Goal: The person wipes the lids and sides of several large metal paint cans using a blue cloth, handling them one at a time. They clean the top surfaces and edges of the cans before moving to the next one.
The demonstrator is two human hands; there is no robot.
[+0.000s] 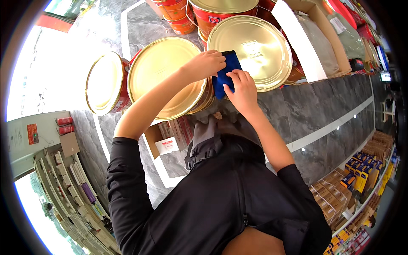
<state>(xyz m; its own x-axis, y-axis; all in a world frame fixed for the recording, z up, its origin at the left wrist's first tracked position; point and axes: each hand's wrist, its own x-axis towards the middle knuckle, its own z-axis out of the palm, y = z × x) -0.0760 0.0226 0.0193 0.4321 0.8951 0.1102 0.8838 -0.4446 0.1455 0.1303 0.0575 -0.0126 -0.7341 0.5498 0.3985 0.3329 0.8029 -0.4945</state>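
Note:
Both hands are at a dark blue cloth (235, 60), which hangs over the gap between two large metal drums with gold lids. My left hand (206, 65) has its fingers curled on the cloth's upper left edge, above the right rim of the middle gold lid (165, 73). My right hand (243, 89) touches the cloth's lower right side, its fingers bent and somewhat apart, beside the larger right gold lid (255, 47). Whether the right fingers pinch the cloth is unclear. Another gold-lidded drum (105, 83) stands further left.
Red and orange pails (178, 19) stand behind the drums. An open carton (299, 41) with a wrapped grey item is at the right. Another open carton (167, 145) sits on the floor near my legs. Shelves (70, 197) line the left, and stacked cartons (331, 194) the lower right.

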